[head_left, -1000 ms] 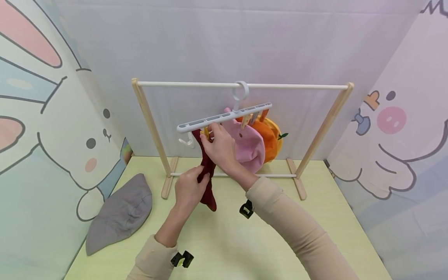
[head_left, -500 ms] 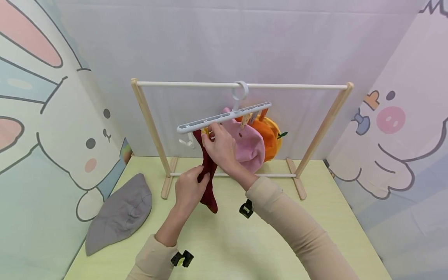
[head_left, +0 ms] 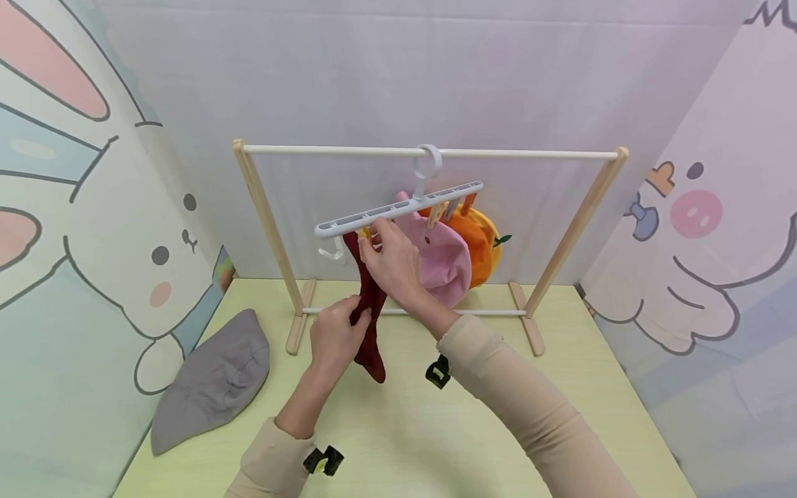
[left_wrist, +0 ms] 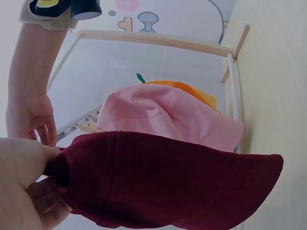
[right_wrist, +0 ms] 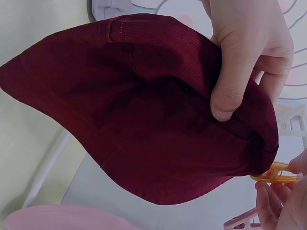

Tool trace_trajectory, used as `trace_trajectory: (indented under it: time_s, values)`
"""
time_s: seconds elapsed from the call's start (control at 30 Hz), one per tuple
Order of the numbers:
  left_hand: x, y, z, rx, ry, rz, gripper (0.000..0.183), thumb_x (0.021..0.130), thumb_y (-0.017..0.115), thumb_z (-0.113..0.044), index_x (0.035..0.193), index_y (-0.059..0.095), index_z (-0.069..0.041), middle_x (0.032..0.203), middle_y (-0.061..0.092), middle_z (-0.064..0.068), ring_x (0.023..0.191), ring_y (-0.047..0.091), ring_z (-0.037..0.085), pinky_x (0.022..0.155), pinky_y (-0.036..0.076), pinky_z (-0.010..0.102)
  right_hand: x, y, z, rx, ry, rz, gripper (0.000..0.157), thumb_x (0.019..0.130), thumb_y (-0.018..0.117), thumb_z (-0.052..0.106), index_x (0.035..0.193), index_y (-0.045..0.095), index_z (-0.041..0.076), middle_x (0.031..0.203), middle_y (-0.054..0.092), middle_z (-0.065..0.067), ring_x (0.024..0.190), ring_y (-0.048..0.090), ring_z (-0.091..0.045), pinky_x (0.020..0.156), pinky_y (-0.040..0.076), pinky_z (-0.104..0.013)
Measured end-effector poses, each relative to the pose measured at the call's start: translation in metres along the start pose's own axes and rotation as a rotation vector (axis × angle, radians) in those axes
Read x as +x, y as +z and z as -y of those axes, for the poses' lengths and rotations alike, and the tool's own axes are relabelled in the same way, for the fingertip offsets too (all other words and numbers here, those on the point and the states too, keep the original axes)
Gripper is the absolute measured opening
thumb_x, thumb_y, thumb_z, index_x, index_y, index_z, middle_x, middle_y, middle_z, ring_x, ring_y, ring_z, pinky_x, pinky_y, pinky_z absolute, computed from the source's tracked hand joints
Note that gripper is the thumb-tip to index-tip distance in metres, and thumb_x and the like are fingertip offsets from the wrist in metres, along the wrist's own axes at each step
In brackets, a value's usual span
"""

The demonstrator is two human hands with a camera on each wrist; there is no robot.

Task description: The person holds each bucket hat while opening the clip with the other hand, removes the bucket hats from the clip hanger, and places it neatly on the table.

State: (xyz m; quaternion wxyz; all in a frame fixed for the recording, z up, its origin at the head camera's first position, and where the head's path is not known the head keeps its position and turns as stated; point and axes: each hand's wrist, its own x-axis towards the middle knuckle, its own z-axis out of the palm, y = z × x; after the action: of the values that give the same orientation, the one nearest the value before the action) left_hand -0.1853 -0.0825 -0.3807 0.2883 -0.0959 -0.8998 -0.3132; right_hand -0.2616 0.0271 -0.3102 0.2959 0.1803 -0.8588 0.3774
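Note:
A maroon bucket hat (head_left: 372,349) hangs below the left part of a pale grey clip hanger (head_left: 405,207). My left hand (head_left: 336,335) holds its cloth midway down, with the thumb pressed on the fabric in the right wrist view. Just under the hanger bar, my right hand (head_left: 394,259) pinches a yellow clothespin (right_wrist: 276,173) between thumb and fingers. The pin's tip meets the upper edge of the hat; how far its jaws bite is hard to see. Beyond the right hand hang a pink hat (head_left: 445,259) and an orange hat (head_left: 476,242).
The hanger hooks over the white top rod (head_left: 529,153) of a wooden-legged rack. More clothespins (head_left: 451,207) line its right half, and a white clip (head_left: 333,250) dangles at its left end. A grey bucket hat (head_left: 214,380) lies on the table's left side.
The lower end of the maroon hat has dropped and shifted slightly. Both hands keep nearly the same places and grips.

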Motion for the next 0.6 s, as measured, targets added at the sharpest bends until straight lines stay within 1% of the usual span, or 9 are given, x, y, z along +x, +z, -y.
trace_trajectory:
  time_s: [0.2, 0.3, 0.43, 0.6]
  values:
    - [-0.0011, 0.0017, 0.0020, 0.007, 0.005, -0.014, 0.005, 0.077, 0.067, -0.007, 0.077, 0.067, -0.012, 0.065, 0.064, 0.002, 0.053, 0.057, 0.013, 0.045, 0.041, 0.026, 0.0000, 0.0001, 0.0000, -0.002, 0.000, 0.008, 0.011, 0.086, 0.061, 0.021, 0.087, 0.056, 0.011, 0.086, 0.063, -0.002, 0.075, 0.063, -0.015, 0.059, 0.047, -0.030]
    - [-0.0018, 0.0029, 0.0033, 0.019, 0.013, -0.019, 0.010, 0.076, 0.068, -0.006, 0.070, 0.063, -0.012, 0.059, 0.059, 0.001, 0.049, 0.050, 0.010, 0.043, 0.037, 0.024, 0.0000, -0.0001, -0.0001, 0.003, -0.004, 0.009, 0.011, 0.086, 0.061, 0.020, 0.087, 0.056, 0.011, 0.086, 0.063, -0.002, 0.076, 0.063, -0.015, 0.059, 0.047, -0.030]
    - [-0.0030, 0.0039, 0.0063, 0.033, 0.000, -0.002, 0.021, 0.077, 0.067, -0.006, 0.063, 0.053, -0.013, 0.052, 0.047, -0.002, 0.046, 0.037, 0.009, 0.041, 0.030, 0.023, 0.0002, -0.0001, -0.0009, 0.008, -0.011, 0.000, 0.010, 0.086, 0.061, 0.019, 0.086, 0.056, 0.010, 0.086, 0.063, -0.002, 0.076, 0.064, -0.016, 0.060, 0.048, -0.031]
    - [-0.0036, 0.0035, 0.0098, 0.043, -0.033, 0.026, 0.022, 0.077, 0.067, -0.007, 0.062, 0.052, -0.013, 0.051, 0.045, -0.002, 0.047, 0.036, 0.009, 0.042, 0.029, 0.023, 0.0007, 0.0005, -0.0025, -0.011, -0.009, -0.016, 0.012, 0.084, 0.063, 0.021, 0.086, 0.056, 0.011, 0.085, 0.064, 0.000, 0.073, 0.065, -0.013, 0.060, 0.048, -0.031]
